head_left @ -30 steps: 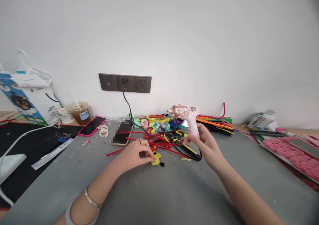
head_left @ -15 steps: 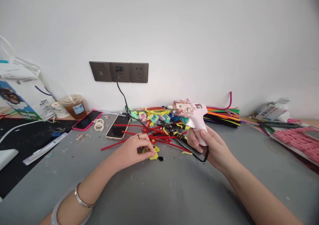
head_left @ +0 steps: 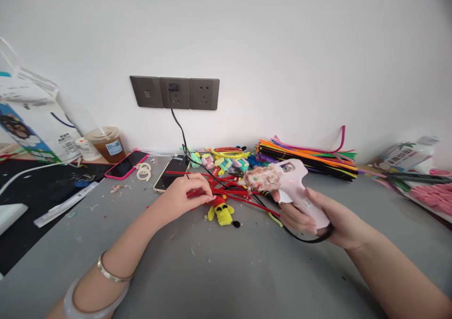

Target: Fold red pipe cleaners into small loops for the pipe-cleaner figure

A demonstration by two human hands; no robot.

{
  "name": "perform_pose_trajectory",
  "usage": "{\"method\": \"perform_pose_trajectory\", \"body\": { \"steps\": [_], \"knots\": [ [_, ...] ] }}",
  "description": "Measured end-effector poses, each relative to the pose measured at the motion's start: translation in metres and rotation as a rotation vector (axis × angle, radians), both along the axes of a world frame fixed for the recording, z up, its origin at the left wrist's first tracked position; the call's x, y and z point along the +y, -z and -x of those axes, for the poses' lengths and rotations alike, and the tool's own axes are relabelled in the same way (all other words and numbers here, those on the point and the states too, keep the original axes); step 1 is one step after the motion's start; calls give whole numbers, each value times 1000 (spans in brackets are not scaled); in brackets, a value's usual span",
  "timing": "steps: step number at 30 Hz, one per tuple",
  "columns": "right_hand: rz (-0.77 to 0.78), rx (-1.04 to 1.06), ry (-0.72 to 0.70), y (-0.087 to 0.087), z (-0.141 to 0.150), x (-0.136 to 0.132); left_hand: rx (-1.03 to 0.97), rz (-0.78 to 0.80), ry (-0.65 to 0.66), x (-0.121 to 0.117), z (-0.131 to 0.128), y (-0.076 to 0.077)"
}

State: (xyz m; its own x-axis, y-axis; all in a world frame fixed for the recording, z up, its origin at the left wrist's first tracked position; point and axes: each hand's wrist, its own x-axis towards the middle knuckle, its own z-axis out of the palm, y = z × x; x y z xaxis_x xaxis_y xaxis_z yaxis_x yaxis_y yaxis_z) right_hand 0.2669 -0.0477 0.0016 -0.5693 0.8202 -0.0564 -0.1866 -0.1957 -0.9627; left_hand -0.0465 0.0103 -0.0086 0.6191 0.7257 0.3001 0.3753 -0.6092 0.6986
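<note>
My right hand point(head_left: 314, 215) is wrapped round the handle of a pale pink hot glue gun point(head_left: 298, 187). Its front is crusted with old glue and points left, above the red pipe cleaners. My left hand point(head_left: 189, 194) is closed in a pinch, thumb against fingertips, right by the red top of a small yellow pipe-cleaner figure point(head_left: 223, 214). What sits between those fingertips is too small to make out. The figure lies on the table with dark eye marks, yellow ear-like flaps and a black pompom point(head_left: 236, 224) at its lower right. Red pipe cleaners point(head_left: 243, 197) lie scattered behind it.
A black cord point(head_left: 178, 121) runs from the wall socket point(head_left: 175, 93) across the table. Two phones point(head_left: 127, 165) and a drink cup point(head_left: 106, 144) stand left. Finished-looking pastel fuzzy pieces point(head_left: 226, 163) and a pipe-cleaner bundle point(head_left: 307, 156) lie along the wall.
My right hand has brought the glue gun lower, rightward and nearer to me. My left hand has shifted up off the yellow figure's face, so its eyes and red top now show.
</note>
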Motion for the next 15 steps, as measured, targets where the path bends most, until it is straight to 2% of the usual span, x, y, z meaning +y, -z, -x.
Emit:
{"method": "perform_pose_trajectory", "body": {
  "steps": [5, 10, 15],
  "knots": [
    [64, -290, -55, 1, -4, -5, 19, -61, -6, 0, 1, -1],
    [80, -362, -95, -1, 4, -7, 20, 52, -1, -4, -3, -2],
    [114, -388, -115, 0, 5, -8, 63, 26, 7, -6, -6, -1]
  ]
}}
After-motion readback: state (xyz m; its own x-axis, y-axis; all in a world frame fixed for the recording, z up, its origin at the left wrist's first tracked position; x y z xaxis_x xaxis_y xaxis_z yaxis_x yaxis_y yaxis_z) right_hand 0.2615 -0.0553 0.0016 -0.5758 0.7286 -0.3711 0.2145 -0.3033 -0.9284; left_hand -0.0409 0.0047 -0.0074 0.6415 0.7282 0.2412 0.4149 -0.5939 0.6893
